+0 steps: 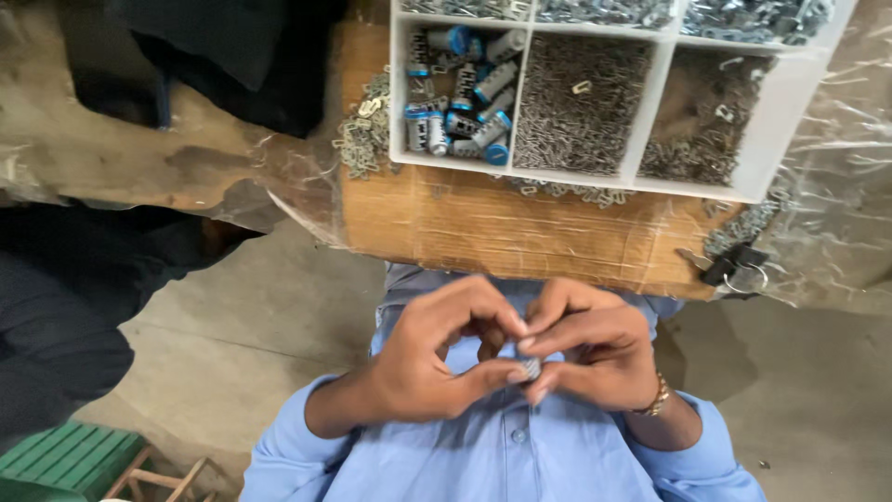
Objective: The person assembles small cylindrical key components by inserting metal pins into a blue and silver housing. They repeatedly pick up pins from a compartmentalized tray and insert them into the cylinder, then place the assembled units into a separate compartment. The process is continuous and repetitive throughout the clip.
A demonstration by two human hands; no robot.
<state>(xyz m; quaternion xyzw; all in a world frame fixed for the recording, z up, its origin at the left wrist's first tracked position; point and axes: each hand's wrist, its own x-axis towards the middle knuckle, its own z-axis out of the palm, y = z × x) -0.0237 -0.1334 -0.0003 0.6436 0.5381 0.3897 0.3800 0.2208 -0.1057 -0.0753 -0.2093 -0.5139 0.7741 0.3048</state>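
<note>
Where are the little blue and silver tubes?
In the head view, the blue and silver tubes lie piled in the left compartment of the white tray, up top, beside the compartment of tiny metal clips.

We've 1 head cam only, looking steeply down, close on our left hand (pixel 423 358) & right hand (pixel 590 353); white plastic compartment tray (pixel 771 121) sits farther off at top.
</note>
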